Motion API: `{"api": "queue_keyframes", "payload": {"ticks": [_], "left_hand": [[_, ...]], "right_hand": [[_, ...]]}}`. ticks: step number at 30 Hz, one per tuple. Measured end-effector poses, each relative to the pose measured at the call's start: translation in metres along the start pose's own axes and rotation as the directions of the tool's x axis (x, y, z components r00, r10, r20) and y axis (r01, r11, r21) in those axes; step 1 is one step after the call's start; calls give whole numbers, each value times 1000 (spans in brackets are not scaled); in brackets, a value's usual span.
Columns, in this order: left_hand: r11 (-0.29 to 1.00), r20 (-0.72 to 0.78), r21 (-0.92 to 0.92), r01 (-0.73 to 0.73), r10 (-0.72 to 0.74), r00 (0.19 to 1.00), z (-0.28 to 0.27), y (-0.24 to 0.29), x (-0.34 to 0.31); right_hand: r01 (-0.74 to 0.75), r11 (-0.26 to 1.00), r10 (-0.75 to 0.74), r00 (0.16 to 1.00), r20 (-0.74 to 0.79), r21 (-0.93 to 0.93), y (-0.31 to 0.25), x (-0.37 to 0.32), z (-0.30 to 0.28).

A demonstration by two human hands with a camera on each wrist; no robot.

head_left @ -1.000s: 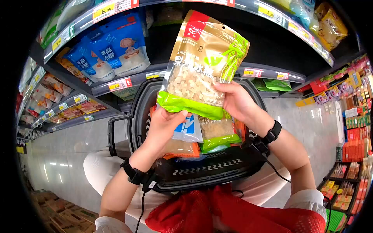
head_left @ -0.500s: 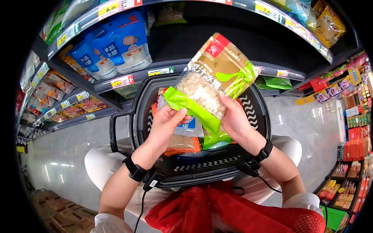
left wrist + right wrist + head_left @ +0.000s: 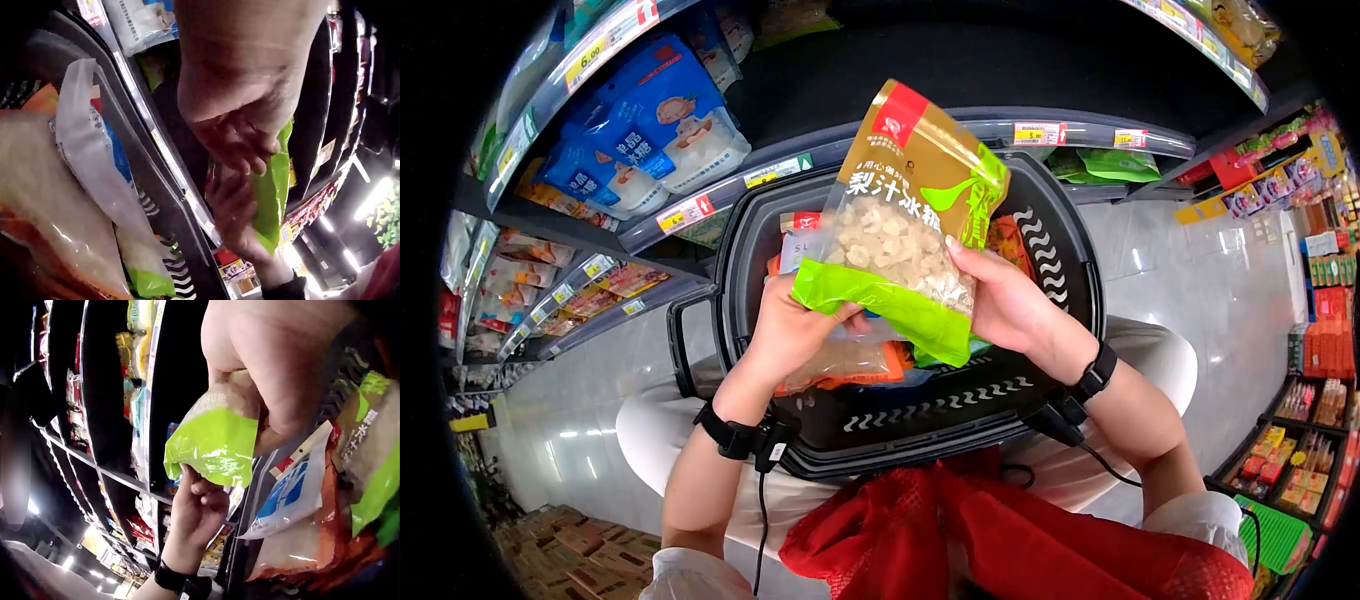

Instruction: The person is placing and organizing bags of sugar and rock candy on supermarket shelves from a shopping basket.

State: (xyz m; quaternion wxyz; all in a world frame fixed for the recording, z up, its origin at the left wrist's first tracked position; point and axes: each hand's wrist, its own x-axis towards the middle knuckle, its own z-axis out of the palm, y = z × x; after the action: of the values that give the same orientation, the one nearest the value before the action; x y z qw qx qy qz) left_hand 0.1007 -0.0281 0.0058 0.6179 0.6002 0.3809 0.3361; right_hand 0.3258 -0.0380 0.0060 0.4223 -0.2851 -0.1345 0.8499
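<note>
In the head view, a gold and green bag of rock sugar [image 3: 900, 225] is held over a black shopping basket [image 3: 940, 408], its printed front turned up and its red top corner pointing away. My left hand [image 3: 792, 325] pinches the bag's green bottom edge at the left, thumb on the front. On the right side, my right hand [image 3: 1012, 298] grips the bag with the thumb across its front and the other fingers behind. The right wrist view shows the bag's green base [image 3: 215, 447] between both hands. Below it in the basket lie an orange-edged bag [image 3: 840, 365] and a white-and-blue bag [image 3: 290, 490].
Shelves curve ahead, with blue rock sugar bags [image 3: 655, 125] at the left and green packets [image 3: 1115, 165] at the right. The basket's handle [image 3: 680, 350] hangs at its left side. Cartons [image 3: 585, 560] lie on the floor lower left; a red-packed display rack [image 3: 1325, 330] stands right.
The bag has come down and nearer from its raised position, tilting rightward and then turning back partly. Both hands keep hold of it. The head view has shifted, with the shelf now further left.
</note>
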Motion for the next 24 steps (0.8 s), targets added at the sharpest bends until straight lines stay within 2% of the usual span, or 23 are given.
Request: {"api": "queue_keyframes", "payload": {"ticks": [1, 3, 4, 5, 6, 7, 9, 10, 11, 12, 13, 15, 16, 18, 19, 21, 23, 24], "left_hand": [[1000, 1, 3, 2, -2, 1000, 0, 0, -1], [930, -95, -212, 300, -326, 941, 0, 1, -3], [930, -97, -213, 299, -325, 941, 0, 0, -4], [871, -105, -363, 329, -390, 915, 1, -3, -4], [790, -100, -505, 347, -453, 886, 1, -5, -3], [791, -100, -505, 346, -451, 887, 2, -6, -3], [725, -80, -613, 313, -452, 889, 3, -8, -4], [726, -82, -614, 311, -450, 889, 2, -8, -5], [677, -21, -666, 313, -437, 899, 0, -7, -4], [624, 40, -713, 319, -418, 907, -2, -6, -4], [625, 39, -713, 319, -418, 907, -5, -6, -3], [490, 261, -767, 415, -352, 899, -9, -3, -2], [490, 263, -766, 416, -351, 899, -6, 0, -2], [583, 173, -694, 422, -434, 884, 3, 4, -2], [583, 174, -694, 423, -434, 884, 3, 0, -2], [680, 101, -633, 370, -400, 911, 5, -12, -2], [694, 76, -631, 346, -389, 918, 6, -16, -3], [709, 49, -629, 320, -374, 926, 6, -17, -2]], "right_hand": [[2, 1000, -2, 1000, -2, -25, -1, -1, 1], [56, 995, -56, 998, 1, -81, -3, -2, 6], [107, 984, -107, 994, 6, -140, -3, -3, 8], [107, 984, -107, 994, 8, -142, -4, -1, 8], [203, 953, -199, 979, 44, -226, -5, 1, 8], [299, 904, -286, 954, 88, -305, -6, 2, 9], [330, 876, -315, 944, 99, -353, -8, 2, 11], [348, 821, -340, 935, 102, -453, -10, 2, 11], [362, 756, -364, 925, 108, -546, -12, 3, 10], [362, 756, -364, 925, 110, -545, -15, 3, 10], [346, 750, -356, 930, 98, -563, -18, 3, 8], [331, 744, -350, 933, 83, -581, -22, 2, 7], [333, 727, -332, 936, 117, -601, -24, 1, 6], [335, 709, -314, 938, 148, -621, -25, -1, 7], [333, 667, -310, 938, 158, -666, -24, -3, 8], [329, 624, -305, 938, 167, -709, -22, -3, 8], [268, 751, -230, 963, 141, -603, -22, -2, 6], [270, 751, -235, 962, 138, -602, -21, -2, 4]]}}
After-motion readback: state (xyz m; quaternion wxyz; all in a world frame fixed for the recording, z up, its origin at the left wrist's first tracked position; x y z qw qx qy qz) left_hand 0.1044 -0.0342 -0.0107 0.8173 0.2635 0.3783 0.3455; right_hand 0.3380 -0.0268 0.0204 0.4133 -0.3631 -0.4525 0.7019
